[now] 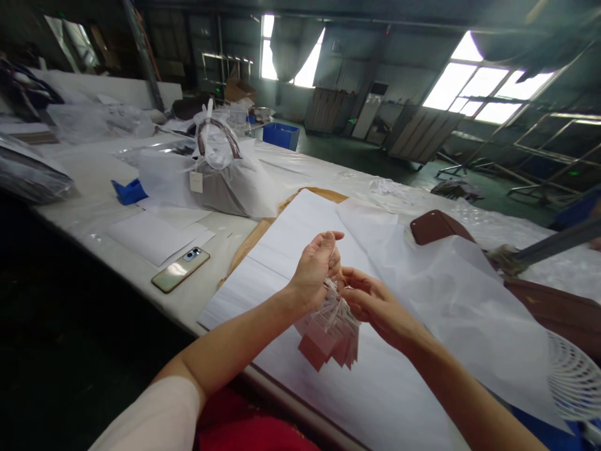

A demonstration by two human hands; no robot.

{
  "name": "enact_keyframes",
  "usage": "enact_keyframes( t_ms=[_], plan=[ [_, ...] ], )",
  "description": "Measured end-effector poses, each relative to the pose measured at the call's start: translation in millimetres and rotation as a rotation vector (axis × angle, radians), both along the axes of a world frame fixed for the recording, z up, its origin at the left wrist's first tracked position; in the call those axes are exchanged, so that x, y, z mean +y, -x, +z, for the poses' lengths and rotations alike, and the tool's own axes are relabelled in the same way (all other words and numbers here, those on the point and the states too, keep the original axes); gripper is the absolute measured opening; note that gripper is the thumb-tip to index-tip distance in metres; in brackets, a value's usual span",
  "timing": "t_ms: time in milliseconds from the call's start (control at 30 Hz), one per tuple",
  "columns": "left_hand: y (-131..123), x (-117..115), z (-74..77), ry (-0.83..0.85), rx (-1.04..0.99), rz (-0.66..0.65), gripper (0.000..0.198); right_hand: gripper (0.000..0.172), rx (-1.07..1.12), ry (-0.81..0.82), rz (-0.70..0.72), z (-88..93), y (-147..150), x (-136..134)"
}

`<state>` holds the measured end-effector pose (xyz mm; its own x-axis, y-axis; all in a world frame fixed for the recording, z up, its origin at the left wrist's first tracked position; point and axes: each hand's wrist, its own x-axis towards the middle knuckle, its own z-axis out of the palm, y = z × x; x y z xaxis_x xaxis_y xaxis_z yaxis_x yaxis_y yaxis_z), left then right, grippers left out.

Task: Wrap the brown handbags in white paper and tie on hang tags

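A bunch of pinkish hang tags (328, 338) dangles by its white strings (334, 304) from my left hand (313, 272), which is closed in a fist around the string ends. Close against it, my right hand (375, 307) pinches at the strings with thumb and fingers; exactly which string lies between the fingertips is hard to see. Both hands are above a large sheet of white paper (282, 250) spread on the table. Brown paper (253, 247) shows from under the sheet's far edges.
A phone (181, 269) and loose white sheets (150, 235) lie to the left. Behind them stands a wrapped handbag (230, 188) with a tag, beside a blue object (128, 191). At right are a brown leather piece (439, 225), translucent wrapping (451, 294) and a white fan guard (575, 376).
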<state>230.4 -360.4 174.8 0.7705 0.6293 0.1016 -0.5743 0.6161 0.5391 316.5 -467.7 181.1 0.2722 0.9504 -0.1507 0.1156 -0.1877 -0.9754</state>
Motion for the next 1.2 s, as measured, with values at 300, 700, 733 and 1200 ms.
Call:
enact_keyframes(
  t_ms=[300, 700, 733, 1200],
  plan=[
    [-22.2, 24.6, 29.0, -0.235, -0.066, -0.046, 0.061, 0.032, -0.182, -0.074, -0.194, -7.7, -7.9, 9.2],
    [-4.3, 7.1, -45.2, -0.82, 0.197, -0.393, 0.06, 0.031, 0.193, -0.112, -0.204, 14.3, -7.3, 11.2],
    [-3.5, 5.0, -49.5, -0.93, 0.26, -0.367, 0.035, 0.031, 0.188, -0.11, -0.208, 11.8, -7.9, 10.7],
    [16.4, 30.7, -102.2, -0.444, 0.32, -0.406, 0.044, 0.019, 0.641, -0.485, -0.366, 8.9, -21.2, -20.4]
  ],
)
